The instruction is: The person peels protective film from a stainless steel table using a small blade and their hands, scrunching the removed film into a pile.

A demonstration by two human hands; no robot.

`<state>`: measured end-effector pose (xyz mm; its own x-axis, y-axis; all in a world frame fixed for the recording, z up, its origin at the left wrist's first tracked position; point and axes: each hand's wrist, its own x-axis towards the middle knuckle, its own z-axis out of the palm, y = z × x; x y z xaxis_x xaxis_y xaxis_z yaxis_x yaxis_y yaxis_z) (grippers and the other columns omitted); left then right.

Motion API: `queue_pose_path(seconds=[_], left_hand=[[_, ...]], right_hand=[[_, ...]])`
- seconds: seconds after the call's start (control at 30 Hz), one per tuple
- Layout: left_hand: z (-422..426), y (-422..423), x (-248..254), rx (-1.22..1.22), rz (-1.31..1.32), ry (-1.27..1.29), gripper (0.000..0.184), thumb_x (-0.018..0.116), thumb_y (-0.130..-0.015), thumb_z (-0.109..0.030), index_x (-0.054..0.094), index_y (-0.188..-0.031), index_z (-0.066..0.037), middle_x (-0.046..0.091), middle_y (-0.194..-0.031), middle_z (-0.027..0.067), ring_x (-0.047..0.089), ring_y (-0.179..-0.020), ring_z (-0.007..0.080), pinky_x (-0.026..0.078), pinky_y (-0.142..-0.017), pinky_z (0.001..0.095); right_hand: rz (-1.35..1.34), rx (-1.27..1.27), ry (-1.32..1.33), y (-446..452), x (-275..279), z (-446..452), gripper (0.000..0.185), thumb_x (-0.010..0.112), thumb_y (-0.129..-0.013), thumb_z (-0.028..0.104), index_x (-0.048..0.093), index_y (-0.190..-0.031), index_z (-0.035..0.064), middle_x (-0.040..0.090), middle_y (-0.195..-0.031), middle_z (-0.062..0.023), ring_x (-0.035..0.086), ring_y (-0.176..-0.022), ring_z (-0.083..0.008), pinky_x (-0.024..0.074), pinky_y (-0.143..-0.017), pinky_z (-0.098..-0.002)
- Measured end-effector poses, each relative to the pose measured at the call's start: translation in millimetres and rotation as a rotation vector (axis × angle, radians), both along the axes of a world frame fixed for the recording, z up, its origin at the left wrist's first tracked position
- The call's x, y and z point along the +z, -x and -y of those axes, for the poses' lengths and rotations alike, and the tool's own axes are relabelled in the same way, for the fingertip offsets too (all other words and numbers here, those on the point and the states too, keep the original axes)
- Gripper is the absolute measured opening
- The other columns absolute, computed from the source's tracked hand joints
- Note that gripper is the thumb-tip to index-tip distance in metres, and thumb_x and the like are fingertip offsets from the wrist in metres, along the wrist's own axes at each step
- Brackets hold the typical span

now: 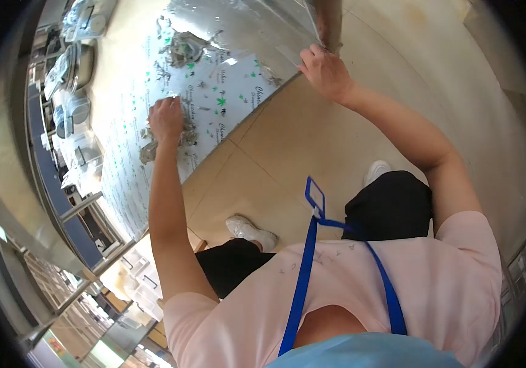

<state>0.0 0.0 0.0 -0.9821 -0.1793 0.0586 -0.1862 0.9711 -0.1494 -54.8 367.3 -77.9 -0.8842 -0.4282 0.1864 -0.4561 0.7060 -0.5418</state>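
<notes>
My right hand [324,72] is closed on the edge of a clear plastic sheet [257,27], which is raised at the far right of the printed covering. The white printed covering [238,101] bears green leaf shapes and lettering. My left hand [166,119] is over this covering, fingers curled; what they hold, if anything, is hidden. Beside it sit greyish crumpled scraps [148,152], too unclear to name. Another grey crumpled clump [184,49] lies farther back, near the plastic sheet.
Clear plastic containers [82,150] stand along the left, near a metal rack [82,205]. The tiled floor [263,159] shows beyond the covering's edge. A blue lanyard with a badge holder [315,196] hangs from my neck. White shoes [251,232] are below.
</notes>
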Motion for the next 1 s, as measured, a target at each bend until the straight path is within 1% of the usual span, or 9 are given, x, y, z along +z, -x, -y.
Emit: queue_pose_path(seconds=[0.03, 0.17, 0.27, 0.37, 0.43, 0.6, 0.77, 0.8, 1.0], left_hand=[[-26, 2, 4, -0.164, -0.132, 0.086, 0.029, 0.050, -0.084, -0.036, 0.062, -0.094, -0.011, 0.060, -0.098, 0.0141, 0.057, -0.087, 0.0282, 0.044, -0.074, 0.0419], [-165, 18, -5, 0.052, 0.084, -0.539, 0.041, 0.050, -0.084, -0.038, 0.054, -0.098, 0.000, 0.059, -0.096, 0.0201, 0.055, -0.087, 0.0374, 0.042, -0.075, 0.0435], [-206, 37, -22, 0.096, 0.139, -0.458, 0.052, 0.052, -0.082, -0.040, 0.044, -0.105, 0.005, 0.058, -0.095, 0.0248, 0.055, -0.090, 0.0399, 0.042, -0.078, 0.0425], [-225, 49, -31, 0.078, 0.162, -0.413, 0.051, 0.054, -0.081, -0.038, 0.041, -0.106, 0.005, 0.058, -0.093, 0.0262, 0.055, -0.091, 0.0399, 0.042, -0.079, 0.0419], [-214, 52, -46, 0.058, 0.128, -0.475, 0.049, 0.056, -0.080, -0.034, 0.041, -0.105, 0.004, 0.058, -0.092, 0.0262, 0.055, -0.090, 0.0402, 0.042, -0.079, 0.0423], [-193, 46, -60, 0.056, 0.078, -0.867, 0.034, 0.059, -0.080, -0.015, 0.041, -0.103, 0.003, 0.052, -0.072, 0.0057, 0.046, -0.063, 0.0100, 0.039, -0.053, 0.0240], [-193, 42, -64, 0.070, -0.025, -0.897, 0.032, 0.058, -0.079, -0.013, 0.040, -0.100, 0.004, 0.053, -0.068, 0.0073, 0.050, -0.062, 0.0148, 0.041, -0.056, 0.0273], [-193, 43, -66, 0.078, -0.043, -0.920, 0.032, 0.058, -0.079, -0.012, 0.040, -0.099, 0.004, 0.053, -0.066, 0.0080, 0.051, -0.062, 0.0167, 0.042, -0.057, 0.0287], [-190, 40, -76, 0.108, -0.117, -1.170, 0.027, 0.056, -0.081, -0.010, 0.039, -0.097, 0.003, 0.051, -0.067, 0.0046, 0.048, -0.061, 0.0099, 0.039, -0.054, 0.0226]], right_hand=[[0.028, -0.053, 0.033, -2, 9, 4, 0.024, 0.061, -0.077, 0.019, 0.046, -0.089, 0.0042, 0.057, -0.082, -0.0177, 0.058, -0.076, -0.0328, 0.0467, -0.064, -0.0388], [0.177, -0.201, 0.232, -26, -22, -7, 0.021, 0.061, -0.077, 0.018, 0.047, -0.081, 0.0031, 0.057, -0.062, -0.0128, 0.057, -0.061, -0.0313, 0.0445, -0.055, -0.0379], [0.185, -0.262, 0.490, -24, -40, 0, 0.021, 0.061, -0.077, 0.019, 0.049, -0.077, 0.0025, 0.055, -0.061, -0.0123, 0.055, -0.058, -0.0292, 0.0427, -0.054, -0.0353], [0.250, -0.188, 0.473, -19, -23, -11, 0.019, 0.059, -0.076, 0.021, 0.055, -0.079, 0.0031, 0.060, -0.070, -0.0144, 0.058, -0.066, -0.0323, 0.0447, -0.058, -0.0400], [0.212, -0.148, 0.484, -12, -8, -13, 0.019, 0.061, -0.076, 0.020, 0.053, -0.075, 0.0025, 0.056, -0.062, -0.0135, 0.056, -0.058, -0.0290, 0.0432, -0.054, -0.0368], [0.055, 0.029, 0.331, 25, 6, 19, 0.017, 0.059, -0.074, 0.015, 0.052, -0.075, -0.0008, 0.055, -0.061, -0.0164, 0.057, -0.057, -0.0296, 0.0457, -0.053, -0.0368], [-0.165, -0.037, 0.264, 30, 6, 31, 0.020, 0.053, -0.076, 0.016, 0.054, -0.079, -0.0045, 0.057, -0.072, -0.0222, 0.061, -0.062, -0.0351, 0.0509, -0.056, -0.0395], [-0.029, 0.031, 0.239, 14, 6, 27, 0.021, 0.057, -0.072, 0.012, 0.050, -0.086, -0.0018, 0.054, -0.074, -0.0180, 0.058, -0.060, -0.0323, 0.0488, -0.056, -0.0380], [0.004, 0.142, 0.211, -18, -5, 49, 0.018, 0.053, -0.073, 0.013, 0.053, -0.082, -0.0028, 0.055, -0.080, -0.0179, 0.060, -0.068, -0.0311, 0.0507, -0.060, -0.0375]])
